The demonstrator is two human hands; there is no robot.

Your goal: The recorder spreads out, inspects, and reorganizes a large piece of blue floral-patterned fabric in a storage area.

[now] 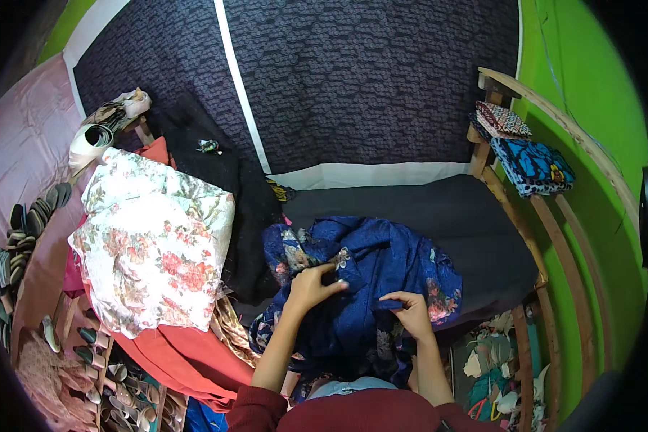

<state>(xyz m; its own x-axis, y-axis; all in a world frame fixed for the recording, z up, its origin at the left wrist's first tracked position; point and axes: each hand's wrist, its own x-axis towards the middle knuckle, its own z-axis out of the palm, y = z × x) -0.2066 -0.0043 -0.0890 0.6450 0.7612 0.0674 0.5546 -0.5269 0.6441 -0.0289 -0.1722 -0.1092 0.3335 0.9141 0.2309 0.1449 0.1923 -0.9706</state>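
A dark blue floral cloth (367, 248) lies bunched in front of me, its near part hanging over my lap. My left hand (314, 289) rests at the left part of this fabric, thumb and forefinger apart; the other fingers are partly hidden. On the right, my right hand (412, 314) pinches a small fold of the same cloth between thumb and fingers. Beneath the garment-like heap is a black-covered bench or bed (475, 234).
To the left a white floral cloth (155, 237) lies over red fabric (183, 360), beside black fabric (255, 230). Folded patterned cloths (531, 164) sit on the wooden frame (579, 288) at right. Shoes (126, 403) fill racks at lower left. A dark patterned curtain (367, 79) hangs behind.
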